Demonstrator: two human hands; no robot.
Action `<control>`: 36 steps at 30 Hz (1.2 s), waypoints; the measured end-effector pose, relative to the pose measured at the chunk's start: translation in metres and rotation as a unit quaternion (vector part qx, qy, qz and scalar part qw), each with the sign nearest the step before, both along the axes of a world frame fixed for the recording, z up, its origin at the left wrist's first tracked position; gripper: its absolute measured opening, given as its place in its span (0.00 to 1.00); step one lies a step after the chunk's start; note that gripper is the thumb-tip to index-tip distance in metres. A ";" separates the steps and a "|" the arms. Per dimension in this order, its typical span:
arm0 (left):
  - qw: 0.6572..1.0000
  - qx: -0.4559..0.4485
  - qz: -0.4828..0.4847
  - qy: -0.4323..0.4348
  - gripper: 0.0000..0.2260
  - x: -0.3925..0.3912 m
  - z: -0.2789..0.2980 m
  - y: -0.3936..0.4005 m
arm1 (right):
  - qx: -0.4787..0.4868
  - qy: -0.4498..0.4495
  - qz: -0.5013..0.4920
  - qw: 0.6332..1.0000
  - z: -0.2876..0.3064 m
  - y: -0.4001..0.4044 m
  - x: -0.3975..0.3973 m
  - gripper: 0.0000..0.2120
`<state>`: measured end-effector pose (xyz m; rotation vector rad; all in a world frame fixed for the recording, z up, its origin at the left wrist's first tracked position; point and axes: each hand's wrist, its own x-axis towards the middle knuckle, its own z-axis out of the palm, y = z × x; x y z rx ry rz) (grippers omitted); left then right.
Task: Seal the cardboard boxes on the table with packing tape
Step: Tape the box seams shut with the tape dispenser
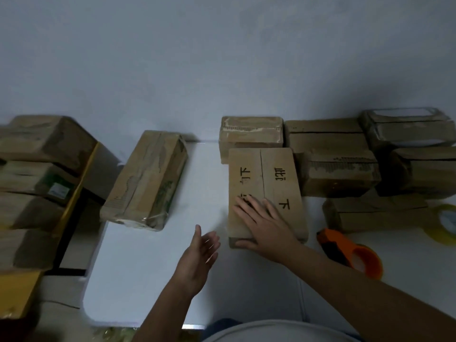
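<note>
The right hand [261,223] lay flat on the printed box [265,193] mid-worktop, likely steadying it for taping; the left hand [199,255] hovered open, empty. The orange tape dispenser [350,253] waited near the right edge.

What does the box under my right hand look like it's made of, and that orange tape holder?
Box with black characters: brown cardboard, matte, with a flap seam down its top. Orange tape dispenser: probably moulded plastic, judging by its smooth, evenly coloured surface.

A marked box [266,193] lies mid-counter [153,267] under the right hand [264,225]. A taped box [145,181] lies to its left, stacked boxes [370,164] behind and right, and a tape dispenser [350,253] front-right.
</note>
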<state>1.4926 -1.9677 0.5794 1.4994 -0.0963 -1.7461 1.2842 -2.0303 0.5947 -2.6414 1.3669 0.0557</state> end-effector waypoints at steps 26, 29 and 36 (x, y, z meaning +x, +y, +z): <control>0.976 -0.167 -0.030 -0.140 0.06 -0.023 -0.025 -0.032 | -0.026 -0.029 -0.053 0.998 -0.015 0.006 0.005 0.38; 0.975 -0.170 -0.040 -0.135 0.06 -0.030 -0.027 -0.037 | -0.031 -0.030 -0.058 0.997 -0.015 0.005 0.006 0.38; 0.927 -0.192 -0.132 -0.295 0.05 -0.041 -0.031 -0.041 | -0.039 -0.032 -0.059 0.997 -0.013 0.006 0.006 0.36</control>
